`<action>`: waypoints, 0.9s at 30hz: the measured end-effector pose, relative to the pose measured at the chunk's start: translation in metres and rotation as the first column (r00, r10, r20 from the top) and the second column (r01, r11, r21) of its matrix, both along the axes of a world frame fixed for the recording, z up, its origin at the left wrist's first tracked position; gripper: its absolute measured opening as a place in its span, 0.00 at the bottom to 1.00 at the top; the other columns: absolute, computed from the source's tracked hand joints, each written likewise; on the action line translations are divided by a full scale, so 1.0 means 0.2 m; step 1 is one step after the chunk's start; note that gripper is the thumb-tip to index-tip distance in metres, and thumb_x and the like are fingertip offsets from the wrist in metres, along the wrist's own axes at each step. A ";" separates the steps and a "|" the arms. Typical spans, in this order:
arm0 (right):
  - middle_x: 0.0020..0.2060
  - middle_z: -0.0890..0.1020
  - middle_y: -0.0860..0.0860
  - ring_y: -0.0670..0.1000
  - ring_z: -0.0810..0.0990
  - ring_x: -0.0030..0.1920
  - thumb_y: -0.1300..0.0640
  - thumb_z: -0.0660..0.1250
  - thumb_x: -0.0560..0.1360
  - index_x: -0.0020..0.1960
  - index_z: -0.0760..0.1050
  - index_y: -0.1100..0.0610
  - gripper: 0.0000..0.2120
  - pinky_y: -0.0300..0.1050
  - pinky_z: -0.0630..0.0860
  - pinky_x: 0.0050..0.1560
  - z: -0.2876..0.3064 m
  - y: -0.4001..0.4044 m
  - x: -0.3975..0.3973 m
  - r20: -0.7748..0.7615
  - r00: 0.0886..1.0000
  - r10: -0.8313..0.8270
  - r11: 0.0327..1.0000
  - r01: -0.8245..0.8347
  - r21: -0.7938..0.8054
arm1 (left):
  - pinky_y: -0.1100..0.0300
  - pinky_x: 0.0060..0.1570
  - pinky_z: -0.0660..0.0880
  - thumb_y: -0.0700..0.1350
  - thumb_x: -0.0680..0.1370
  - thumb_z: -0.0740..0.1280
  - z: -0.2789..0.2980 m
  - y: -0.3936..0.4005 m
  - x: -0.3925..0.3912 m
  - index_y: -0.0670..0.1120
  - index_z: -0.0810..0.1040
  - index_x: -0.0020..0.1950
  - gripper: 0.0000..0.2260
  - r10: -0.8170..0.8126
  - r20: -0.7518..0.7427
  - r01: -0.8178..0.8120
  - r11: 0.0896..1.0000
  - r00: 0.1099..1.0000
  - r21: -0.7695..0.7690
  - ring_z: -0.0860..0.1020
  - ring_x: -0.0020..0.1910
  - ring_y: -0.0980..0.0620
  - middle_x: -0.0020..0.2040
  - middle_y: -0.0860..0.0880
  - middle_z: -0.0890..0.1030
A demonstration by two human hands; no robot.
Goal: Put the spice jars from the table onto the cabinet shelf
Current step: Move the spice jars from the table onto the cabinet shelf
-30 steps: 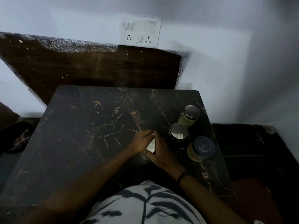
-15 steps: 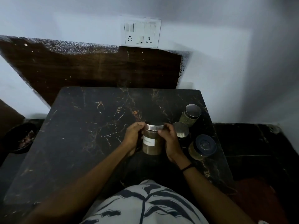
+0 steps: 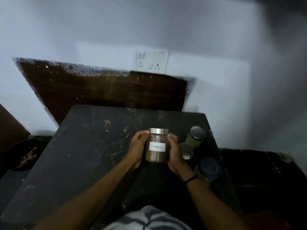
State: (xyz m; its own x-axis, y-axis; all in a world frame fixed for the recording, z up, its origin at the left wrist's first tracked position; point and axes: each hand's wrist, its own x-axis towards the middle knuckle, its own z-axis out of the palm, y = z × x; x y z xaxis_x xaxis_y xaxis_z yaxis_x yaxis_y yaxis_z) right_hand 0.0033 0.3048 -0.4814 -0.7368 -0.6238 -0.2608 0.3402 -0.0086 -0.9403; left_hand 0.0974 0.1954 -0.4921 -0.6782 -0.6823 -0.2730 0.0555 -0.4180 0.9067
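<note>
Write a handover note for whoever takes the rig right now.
Left hand and right hand: both hold the clear glass jar of brown spice with a steel lid and white handwritten label, upright above the dark marbled table.
Still on the table, right side: steel-lidded jar of greenish spice, small steel-lidded jar, blue-lidded jar.
Done: first jar picked up.
Left: shelve it, then the other three. The cabinet shelf is not in view.
</note>
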 end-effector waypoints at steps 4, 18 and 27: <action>0.49 0.82 0.56 0.52 0.83 0.45 0.49 0.59 0.81 0.53 0.72 0.50 0.06 0.46 0.80 0.40 0.27 -0.13 -0.09 -0.134 0.986 -0.101 0.991 0.088 -0.096 | 0.43 0.48 0.82 0.52 0.80 0.65 0.29 -0.07 -0.12 0.46 0.79 0.57 0.12 0.070 -0.089 -0.078 0.992 0.994 -0.096 0.84 0.51 0.41 0.53 0.41 0.84; 0.54 0.82 0.43 0.40 0.83 0.48 0.65 0.60 0.78 0.64 0.71 0.43 0.21 0.35 0.79 0.40 1.55 -0.35 -0.33 -0.601 0.794 -0.090 0.934 -0.141 -0.327 | 0.56 0.45 0.82 0.50 0.76 0.72 1.57 -0.34 -0.41 0.49 0.80 0.52 0.08 0.219 -0.482 -0.447 0.785 0.848 -0.430 0.83 0.49 0.49 0.47 0.51 0.85; 0.51 0.81 0.40 0.37 0.80 0.49 0.51 0.70 0.75 0.57 0.73 0.42 0.13 0.35 0.77 0.45 2.08 -0.49 -0.43 -0.732 0.524 -0.435 0.864 0.015 -0.503 | 0.70 0.43 0.77 0.48 0.80 0.66 2.18 -0.43 -0.48 0.55 0.81 0.55 0.06 0.063 -0.619 -0.566 0.485 0.783 -0.667 0.81 0.48 0.63 0.49 0.58 0.84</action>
State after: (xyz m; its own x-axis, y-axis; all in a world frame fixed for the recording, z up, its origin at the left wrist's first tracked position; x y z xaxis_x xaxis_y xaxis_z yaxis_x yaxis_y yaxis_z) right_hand -0.0829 0.2066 -0.0656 -0.6175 -0.2847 0.7332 -0.6225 -0.3930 -0.6769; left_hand 0.0014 0.1092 -0.0554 -0.2151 -0.6118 0.7612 0.5139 0.5919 0.6210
